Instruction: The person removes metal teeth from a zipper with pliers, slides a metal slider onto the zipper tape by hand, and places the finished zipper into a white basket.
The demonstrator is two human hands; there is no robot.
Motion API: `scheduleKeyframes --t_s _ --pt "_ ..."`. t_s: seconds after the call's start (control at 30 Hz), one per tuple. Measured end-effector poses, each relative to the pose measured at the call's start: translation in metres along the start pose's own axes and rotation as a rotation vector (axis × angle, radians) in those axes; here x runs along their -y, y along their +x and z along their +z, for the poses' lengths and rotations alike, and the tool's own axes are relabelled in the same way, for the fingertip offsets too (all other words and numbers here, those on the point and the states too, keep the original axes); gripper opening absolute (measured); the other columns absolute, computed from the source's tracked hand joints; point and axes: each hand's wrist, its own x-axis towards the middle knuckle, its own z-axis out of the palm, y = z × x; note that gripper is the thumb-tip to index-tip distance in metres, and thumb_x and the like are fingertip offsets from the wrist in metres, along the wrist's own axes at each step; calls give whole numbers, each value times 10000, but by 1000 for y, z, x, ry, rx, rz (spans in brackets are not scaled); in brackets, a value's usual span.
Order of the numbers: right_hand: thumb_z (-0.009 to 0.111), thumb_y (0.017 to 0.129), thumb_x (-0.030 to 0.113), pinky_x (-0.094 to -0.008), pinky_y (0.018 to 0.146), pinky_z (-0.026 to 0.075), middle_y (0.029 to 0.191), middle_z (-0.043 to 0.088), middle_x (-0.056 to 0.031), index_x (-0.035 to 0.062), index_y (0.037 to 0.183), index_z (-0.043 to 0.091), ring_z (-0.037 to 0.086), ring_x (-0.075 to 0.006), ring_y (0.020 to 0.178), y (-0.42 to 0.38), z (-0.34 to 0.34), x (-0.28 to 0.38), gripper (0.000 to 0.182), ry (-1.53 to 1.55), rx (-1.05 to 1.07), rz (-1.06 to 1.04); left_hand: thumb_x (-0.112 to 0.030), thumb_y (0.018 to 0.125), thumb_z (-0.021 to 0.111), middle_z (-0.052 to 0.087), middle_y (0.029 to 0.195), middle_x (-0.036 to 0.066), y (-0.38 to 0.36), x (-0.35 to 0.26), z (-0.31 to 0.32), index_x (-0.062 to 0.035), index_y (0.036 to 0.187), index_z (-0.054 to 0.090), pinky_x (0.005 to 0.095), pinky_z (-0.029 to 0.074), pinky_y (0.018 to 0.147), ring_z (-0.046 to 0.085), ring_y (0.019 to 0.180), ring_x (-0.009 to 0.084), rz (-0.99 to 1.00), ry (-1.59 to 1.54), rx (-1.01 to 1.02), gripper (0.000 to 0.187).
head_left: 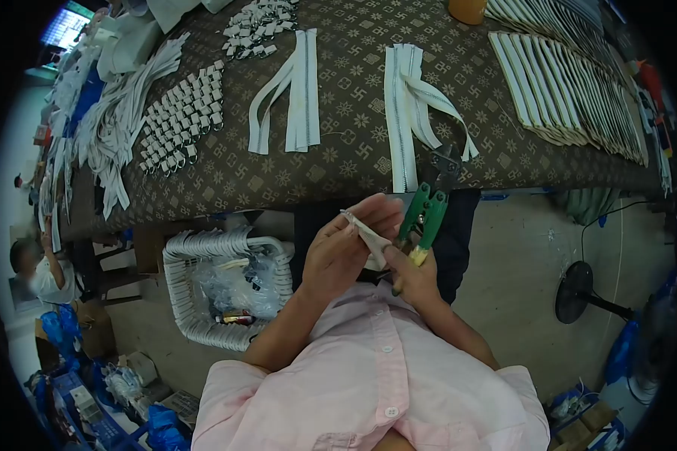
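My right hand [414,276] is closed around a pair of pliers [426,213] with green and yellow handles, dark jaws pointing up and away over the table edge. My left hand [335,252] has its fingers stretched together and its thumb against a pale strip [368,236], perhaps a zipper tape. That strip runs from the left fingers to the right thumb; its far end is hidden. Beyond the hands lie one pair of white zippers [402,120] on the right and another white zipper [303,90] on the left.
Small white-and-metal pieces [184,120] lie in rows on the patterned tablecloth [346,161]. Bundled zippers [572,90] are at right, loose white strips [124,135] at left. Below are a white woven basket [179,301] and a black fan [575,293]. Another person [49,274] is far left.
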Motion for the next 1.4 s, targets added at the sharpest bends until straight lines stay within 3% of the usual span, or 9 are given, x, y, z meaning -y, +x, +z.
scheduleKeyframes --t_s 0.07,0.2,0.3,0.37,0.5,0.57,0.7,0.93,1.4 --pt "587 825 54 -241 688 458 888 556 -39 26 1054 469 563 -103 788 -5 -17 -7 259 214 34 66 -89 886 409 378 1350 226 -7 -6 0 34 1352 306 356 349 1005 440 1212 296 -80 -88 267 493" --pt "528 820 20 -288 776 448 960 536 -81 19 1085 445 560 -161 869 -12 -5 14 277 598 119 172 -28 840 409 385 1348 230 -11 -16 -3 35 1364 286 345 339 1007 452 1203 294 -131 -132 394 541" --pt "504 797 44 -378 924 424 1103 550 -155 -19 1239 385 555 -257 1026 -13 -11 14 462 694 295 193 -66 838 536 403 1313 271 -9 -26 -10 67 1342 294 421 326 1016 411 1230 345 -201 235 401 575" --pt "518 798 50 -343 879 427 1078 530 -130 -10 1199 392 545 -218 983 -14 -8 15 425 676 308 209 -41 792 611 524 1182 243 -4 -31 -5 38 1246 465 394 430 908 543 1072 309 -72 466 496 484" --pt "554 773 49 -305 833 426 1143 487 -119 -6 1181 402 525 -166 964 -13 -4 14 439 536 304 172 -24 802 622 595 1007 134 11 -20 -13 46 1076 597 295 482 757 590 916 188 224 544 702 284" --pt "553 765 36 -304 831 426 1170 474 -118 -10 1193 402 520 -160 959 -11 -6 17 455 310 289 89 -79 841 601 600 866 129 3 -16 -5 -5 994 629 325 489 605 565 677 183 145 302 411 172" --pt "552 747 2 -306 833 428 1160 489 -100 -16 1208 410 512 -146 925 -17 -23 29 483 -339 114 -93 -129 895 547 572 660 60 -2 -25 10 34 972 614 242 454 488 549 544 123 38 572 -110 193" --pt "581 692 -3 -328 838 419 1059 499 -150 11 1232 406 520 -277 936 -41 -42 55 568 -1086 123 -65 -107 876 567 538 588 6 2 -27 -5 28 917 640 190 404 475 526 515 66 37 588 -105 159" --pt "618 644 5 -407 862 368 1028 493 -193 0 1208 389 475 -376 965 -36 -38 59 609 -1140 235 -106 -70 867 534 560 643 -10 -3 -24 4 -8 756 608 174 378 483 493 548 29 25 739 -191 146"
